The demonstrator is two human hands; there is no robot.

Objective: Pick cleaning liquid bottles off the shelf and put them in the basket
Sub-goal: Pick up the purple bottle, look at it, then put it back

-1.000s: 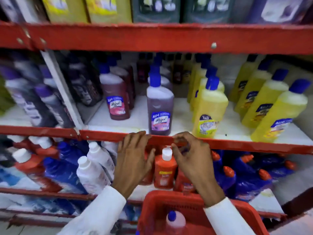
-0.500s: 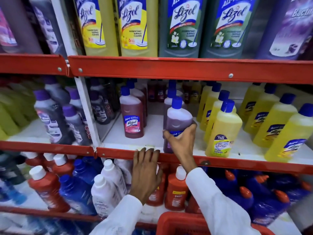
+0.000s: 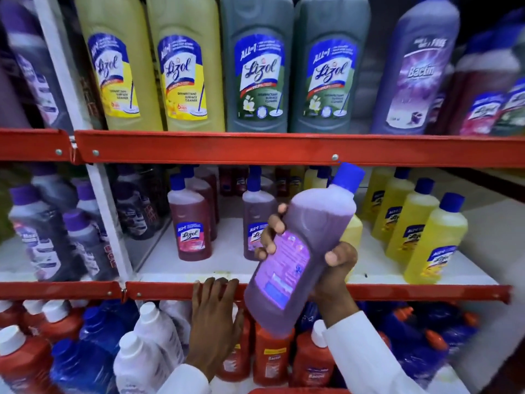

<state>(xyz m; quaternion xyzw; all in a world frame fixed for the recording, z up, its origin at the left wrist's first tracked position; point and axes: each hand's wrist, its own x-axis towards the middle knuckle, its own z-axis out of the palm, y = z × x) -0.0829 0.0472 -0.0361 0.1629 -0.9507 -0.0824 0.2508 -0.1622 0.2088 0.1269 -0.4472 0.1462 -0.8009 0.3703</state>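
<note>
My right hand (image 3: 335,268) grips a purple cleaning liquid bottle (image 3: 301,245) with a blue cap, held tilted in front of the middle shelf, its back label toward me. My left hand (image 3: 213,322) rests flat with its fingers on the red front edge of the middle shelf (image 3: 170,290), holding nothing. More bottles stand on that shelf: a reddish one (image 3: 193,223), a purple one (image 3: 255,211) and several yellow ones (image 3: 431,240). Only a sliver of the red basket's rim (image 3: 298,391) shows at the bottom edge.
Large yellow, green and purple bottles (image 3: 255,66) fill the top shelf above a red rail (image 3: 284,149). The lower shelf holds white-capped red bottles (image 3: 272,356), white bottles (image 3: 153,336) and blue ones (image 3: 412,336). A white upright post (image 3: 108,211) divides the shelves on the left.
My right hand took hold of the purple bottle on the middle shelf, lifted it off and tilted it toward me. The view rose, so the basket dropped almost out of frame.
</note>
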